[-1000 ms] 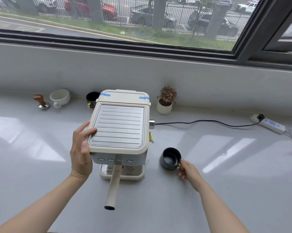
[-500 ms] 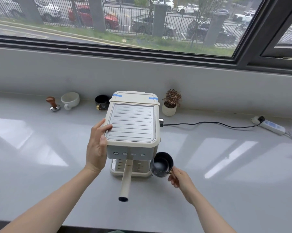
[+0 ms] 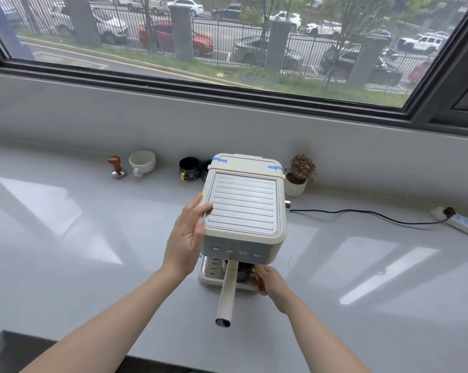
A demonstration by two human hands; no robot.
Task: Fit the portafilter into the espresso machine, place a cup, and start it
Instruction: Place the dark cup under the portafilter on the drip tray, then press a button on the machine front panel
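Observation:
A cream espresso machine (image 3: 243,205) stands on the grey counter. Its portafilter (image 3: 226,294) sits in the group head, the long cream handle pointing toward me. My left hand (image 3: 187,235) lies flat against the machine's left top edge, thumb on the ribbed metal lid. My right hand (image 3: 267,282) grips the handle of a black cup (image 3: 243,271), which sits on the drip tray (image 3: 208,273) under the machine's front, just right of the portafilter. Most of the cup is hidden by the machine's front panel with its row of buttons (image 3: 235,251).
Along the back wall stand a wooden-handled tamper (image 3: 117,166), a white cup (image 3: 142,162), black cups (image 3: 191,168) and a small potted plant (image 3: 297,176). A black cable (image 3: 362,215) runs right to a power strip (image 3: 461,222). The counter's front edge is near my forearms.
My right hand has carried the black cup from the counter at the machine's right onto the drip tray under the front. The left hand stays on the machine. The view has shifted.

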